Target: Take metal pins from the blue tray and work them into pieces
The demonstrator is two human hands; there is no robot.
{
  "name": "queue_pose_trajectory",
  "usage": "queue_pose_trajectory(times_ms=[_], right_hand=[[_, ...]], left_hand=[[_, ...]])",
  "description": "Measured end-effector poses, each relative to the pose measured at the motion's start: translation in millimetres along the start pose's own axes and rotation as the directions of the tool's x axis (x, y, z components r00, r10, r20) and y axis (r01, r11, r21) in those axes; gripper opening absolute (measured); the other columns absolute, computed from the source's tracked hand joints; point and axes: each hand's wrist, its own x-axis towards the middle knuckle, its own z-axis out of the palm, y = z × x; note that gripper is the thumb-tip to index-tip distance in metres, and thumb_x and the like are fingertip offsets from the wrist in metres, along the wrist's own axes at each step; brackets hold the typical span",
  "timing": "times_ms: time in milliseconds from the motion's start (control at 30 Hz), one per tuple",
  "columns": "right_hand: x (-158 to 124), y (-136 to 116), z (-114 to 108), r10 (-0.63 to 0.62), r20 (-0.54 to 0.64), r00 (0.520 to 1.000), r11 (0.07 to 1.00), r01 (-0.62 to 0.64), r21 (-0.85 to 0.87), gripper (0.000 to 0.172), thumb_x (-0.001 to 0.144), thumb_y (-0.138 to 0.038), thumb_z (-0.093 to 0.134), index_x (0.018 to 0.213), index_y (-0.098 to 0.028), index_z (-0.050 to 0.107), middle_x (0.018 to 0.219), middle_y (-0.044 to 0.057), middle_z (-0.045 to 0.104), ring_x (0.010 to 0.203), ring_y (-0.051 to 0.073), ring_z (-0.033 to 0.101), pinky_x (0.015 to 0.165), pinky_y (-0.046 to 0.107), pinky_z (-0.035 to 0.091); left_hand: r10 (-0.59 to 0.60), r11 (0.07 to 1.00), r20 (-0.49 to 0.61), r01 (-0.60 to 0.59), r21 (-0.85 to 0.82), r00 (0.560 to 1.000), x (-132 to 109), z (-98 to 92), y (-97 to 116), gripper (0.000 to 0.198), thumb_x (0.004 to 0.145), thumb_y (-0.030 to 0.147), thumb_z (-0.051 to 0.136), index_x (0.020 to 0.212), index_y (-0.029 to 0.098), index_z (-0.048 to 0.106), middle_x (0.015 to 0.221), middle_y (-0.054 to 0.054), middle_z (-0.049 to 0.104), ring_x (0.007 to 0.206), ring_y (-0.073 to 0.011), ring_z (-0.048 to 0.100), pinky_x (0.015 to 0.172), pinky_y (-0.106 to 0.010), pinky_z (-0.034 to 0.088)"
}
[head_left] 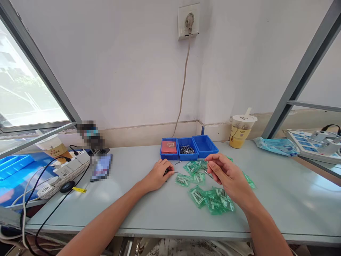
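Note:
My left hand (159, 174) rests on the grey table (133, 206), fingers curled round small dark metal pins (170, 171) that poke out at the fingertips. My right hand (226, 176) is raised a little above the table, thumb and fingers pinched on a thin metal pin (207, 164). Between and under the hands lie several small green plastic bags (210, 199) of parts. Just beyond stand three blue bins: the left one (168, 149) holds a red pad, the middle one (187, 149) holds metal pins, the right one (205, 145) looks empty.
A lidded drink cup (240, 130) stands at the back right, another cup (53, 146) at the left. White power strips (64, 170) and black cables lie at the left. A blue packet (277, 145) and a white device (311, 144) sit far right. A cord hangs from a wall socket (189, 21).

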Motion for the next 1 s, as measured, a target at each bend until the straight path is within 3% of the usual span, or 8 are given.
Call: queue_pose_trajectory(times_ms=[267, 567, 800, 1000], right_hand=[[-18.2, -9.4, -3.2, -0.038, 0.077, 0.996, 0.998, 0.041, -0.038, 0.028, 0.102, -0.053, 0.052, 0.114, -0.029, 0.060, 0.085, 0.003, 0.062, 0.064, 0.016, 0.053, 0.056, 0.028, 0.046], [-28.1, 11.6, -6.4, -0.030, -0.017, 0.999, 0.999, 0.029, -0.016, 0.031, 0.100, -0.051, 0.057, 0.121, -0.030, 0.064, 0.095, 0.005, 0.067, 0.067, 0.017, 0.059, 0.060, 0.031, 0.054], [-29.0, 22.2, -3.3, 0.037, -0.103, 0.994, 0.999, -0.033, 0.044, 0.038, 0.092, -0.057, 0.068, 0.104, -0.022, 0.071, 0.083, 0.007, 0.071, 0.070, 0.021, 0.065, 0.062, 0.033, 0.056], [-30.3, 18.4, 10.6, 0.113, -0.104, 0.988, 0.989, -0.102, 0.109, 0.042, 0.091, -0.061, 0.066, 0.101, -0.021, 0.066, 0.075, 0.004, 0.067, 0.059, 0.016, 0.059, 0.053, 0.028, 0.049]], left_hand=[[0.016, 1.000, -0.003, -0.016, 0.002, 1.000, 0.1, -0.6, -0.1, 0.020, 0.106, 0.038, 0.048, 0.101, 0.022, 0.060, 0.104, -0.005, 0.062, 0.097, -0.0224, 0.052, 0.092, -0.038, 0.045], [0.028, 1.000, -0.002, -0.028, 0.009, 1.000, -0.1, 0.3, -2.1, 0.016, 0.106, 0.033, 0.049, 0.101, 0.022, 0.060, 0.104, -0.004, 0.062, 0.097, -0.0216, 0.052, 0.094, -0.038, 0.044], [0.025, 1.000, -0.004, -0.025, 0.001, 1.000, -0.9, 0.5, -2.2, 0.020, 0.107, 0.036, 0.048, 0.101, 0.022, 0.060, 0.104, -0.006, 0.062, 0.097, -0.0223, 0.052, 0.093, -0.039, 0.044], [0.024, 1.000, -0.007, -0.024, 0.001, 1.000, -0.6, -0.1, -0.6, 0.018, 0.107, 0.035, 0.048, 0.101, 0.022, 0.060, 0.104, -0.005, 0.061, 0.096, -0.0213, 0.052, 0.092, -0.036, 0.044]])
